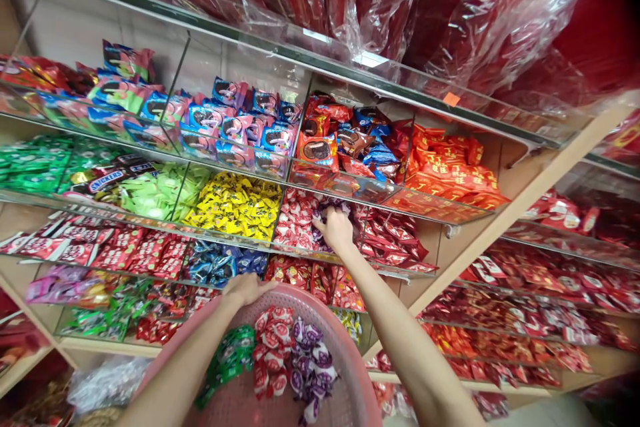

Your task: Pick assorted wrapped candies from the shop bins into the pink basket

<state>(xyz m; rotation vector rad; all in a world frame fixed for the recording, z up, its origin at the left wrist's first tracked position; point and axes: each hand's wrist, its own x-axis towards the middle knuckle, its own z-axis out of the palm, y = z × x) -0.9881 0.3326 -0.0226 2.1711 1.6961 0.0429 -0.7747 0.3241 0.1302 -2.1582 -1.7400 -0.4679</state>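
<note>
My left hand [247, 289] grips the far rim of a pink plastic basket [357, 347], its fingers over the edge. Inside the basket lie green-wrapped candies [231, 353], red-and-white wrapped candies [273, 350] and purple-and-white wrapped candies [313, 367], in separate groups. My right hand [337, 228] reaches into a shelf compartment, with its fingers curled down among purple-wrapped candies [323, 240]. Its thumb points left; the fingertips are partly hidden behind the hand. Red-and-white candies [296, 219] fill the space just left of it, and dark red packets [393, 237] lie to its right.
Clear panels divide the shelves. Yellow candies [235, 207], blue-wrapped candies [225, 261], cookie packets [235, 127] and orange packets [453, 167] fill nearby compartments. A glass shelf [280, 47] holds plastic-wrapped red goods overhead. A slanting wooden upright [540, 190] stands to the right.
</note>
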